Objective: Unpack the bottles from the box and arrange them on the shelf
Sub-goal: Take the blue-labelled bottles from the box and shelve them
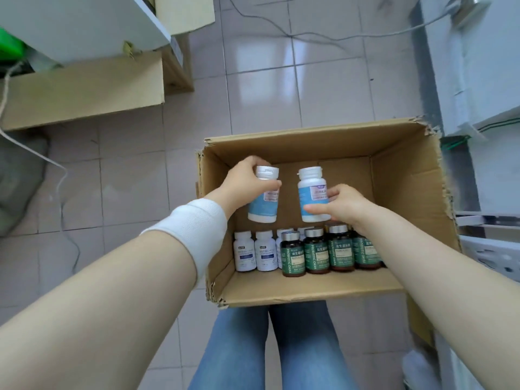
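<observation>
the left hand (247,178) curls round the neck of a white bottle with a blue label (263,197), held above the open cardboard box (405,187); the right hand (342,204) pinches a second white blue-label bottle (312,192) at its lower body, just beside the first; more white bottles (254,254) and dark green-label bottles (318,253) stand along the box's near wall.

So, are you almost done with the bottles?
Partway. The far half of the box is bare. The left hand grips the left bottle, the right hand the right bottle. Small white bottles and dark green-labelled bottles wait inside, none shelved in view.
</observation>
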The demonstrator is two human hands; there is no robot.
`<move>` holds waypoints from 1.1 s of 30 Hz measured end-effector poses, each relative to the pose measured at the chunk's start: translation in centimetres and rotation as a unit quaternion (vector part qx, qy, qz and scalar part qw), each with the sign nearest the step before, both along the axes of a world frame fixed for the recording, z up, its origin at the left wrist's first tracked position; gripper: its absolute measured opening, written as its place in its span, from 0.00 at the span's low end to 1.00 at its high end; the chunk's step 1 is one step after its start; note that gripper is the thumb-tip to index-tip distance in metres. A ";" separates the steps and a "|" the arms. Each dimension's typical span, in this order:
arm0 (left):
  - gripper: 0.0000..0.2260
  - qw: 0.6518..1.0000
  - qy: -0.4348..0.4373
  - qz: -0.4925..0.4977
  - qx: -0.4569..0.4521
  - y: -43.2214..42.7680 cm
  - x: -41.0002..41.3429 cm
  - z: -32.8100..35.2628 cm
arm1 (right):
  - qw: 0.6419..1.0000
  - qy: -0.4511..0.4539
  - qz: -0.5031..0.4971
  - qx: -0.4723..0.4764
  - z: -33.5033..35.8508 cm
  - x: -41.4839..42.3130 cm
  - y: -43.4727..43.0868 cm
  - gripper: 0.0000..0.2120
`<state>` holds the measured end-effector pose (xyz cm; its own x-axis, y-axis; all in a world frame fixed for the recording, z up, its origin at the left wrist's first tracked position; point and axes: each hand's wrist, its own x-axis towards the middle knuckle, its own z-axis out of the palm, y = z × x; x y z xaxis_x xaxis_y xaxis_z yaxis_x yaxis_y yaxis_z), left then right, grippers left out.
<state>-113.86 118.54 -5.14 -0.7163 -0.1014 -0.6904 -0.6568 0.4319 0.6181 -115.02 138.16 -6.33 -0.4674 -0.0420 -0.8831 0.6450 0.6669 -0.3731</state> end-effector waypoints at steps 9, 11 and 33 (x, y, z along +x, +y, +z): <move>0.06 0.970 0.093 0.054 0.216 2.0 3.5 15.9 | 0.982 0.141 -0.116 -0.047 17.6 6.6 2.7 0.28; 0.06 0.963 0.100 0.020 0.250 2.3 4.8 18.8 | 0.974 0.180 -0.135 -0.034 20.9 9.4 3.0 0.30; 0.03 0.769 0.306 -0.400 0.394 21.7 29.8 50.8 | 0.740 0.463 -0.481 0.083 48.4 47.9 12.9 0.21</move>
